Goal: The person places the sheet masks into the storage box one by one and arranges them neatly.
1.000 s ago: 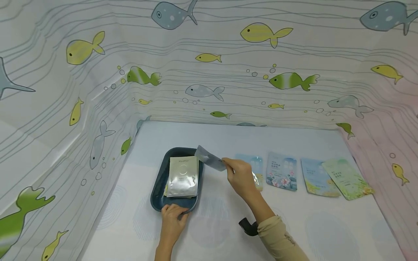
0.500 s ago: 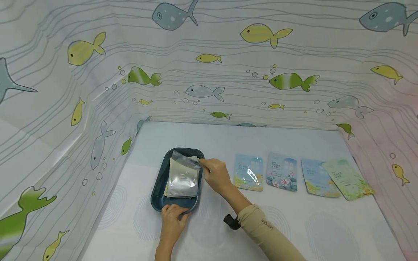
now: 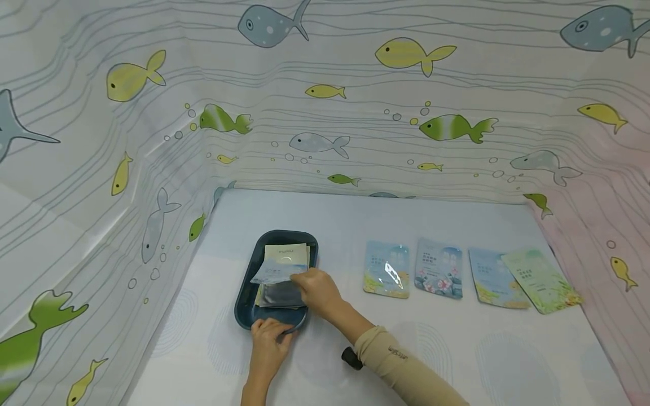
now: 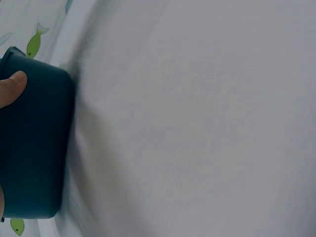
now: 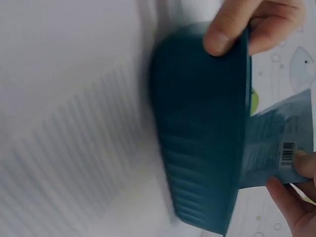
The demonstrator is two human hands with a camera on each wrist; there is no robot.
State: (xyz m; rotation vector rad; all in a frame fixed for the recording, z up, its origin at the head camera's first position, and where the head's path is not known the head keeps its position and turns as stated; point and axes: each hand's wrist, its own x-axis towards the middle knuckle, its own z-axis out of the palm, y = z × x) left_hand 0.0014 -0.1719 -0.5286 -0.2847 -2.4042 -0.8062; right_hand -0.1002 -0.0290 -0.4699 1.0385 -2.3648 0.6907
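Observation:
My left hand (image 3: 269, 345) grips the near rim of a dark teal plastic bin (image 3: 245, 307), thumb outside its wall. In the right wrist view that thumb shows on the bin's outer wall (image 5: 197, 98). Above the bin, my right hand (image 3: 319, 292) pinches a pale blue face mask packet (image 3: 274, 272) by its right edge. The packet's barcoded back (image 5: 269, 143) faces the right wrist camera. Beneath it a cream and silver mask packet (image 3: 284, 251) tops a pile inside the bin, partly hidden by the held one.
To the right lie a blue and yellow packet (image 3: 386, 269), a blue floral packet (image 3: 439, 268), another blue packet (image 3: 492, 279) and a green packet (image 3: 540, 279) overlapping it. A fish-print curtain (image 3: 325, 113) surrounds the white table (image 3: 396, 361).
My right hand has moved left with the blue packet, from beside the bin to over it, then toward its near side. The packet has tilted to show its printed face. My left hand stayed put.

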